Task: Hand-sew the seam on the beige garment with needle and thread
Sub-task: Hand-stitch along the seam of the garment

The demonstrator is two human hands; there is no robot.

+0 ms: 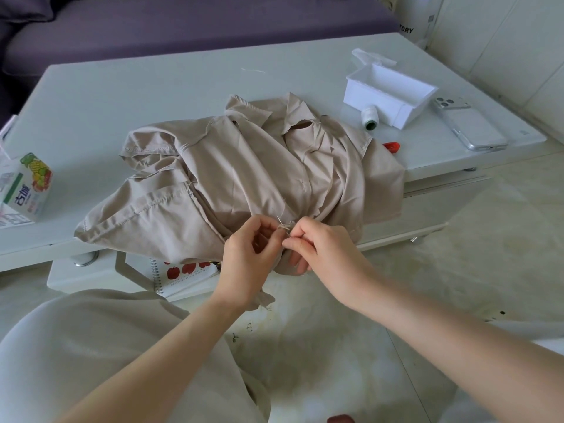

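The beige garment [244,172] lies crumpled on the white table [122,96], with its near edge hanging over the table's front. My left hand [247,257] pinches a fold of that edge at the seam. My right hand [320,245] is close beside it, fingers curled and pinching at the same spot. A thin needle [279,220] pokes up from the cloth between the two hands, with a bit of pale thread [286,228] around it. Which fingers hold the needle is hard to tell.
A white plastic box [389,94] with a white thread spool [370,117] in front stands at the back right, next to a phone [470,123]. A red object [392,146] peeks from under the garment. A drink carton [26,184] stands at the left. A notebook [183,274] lies under the table.
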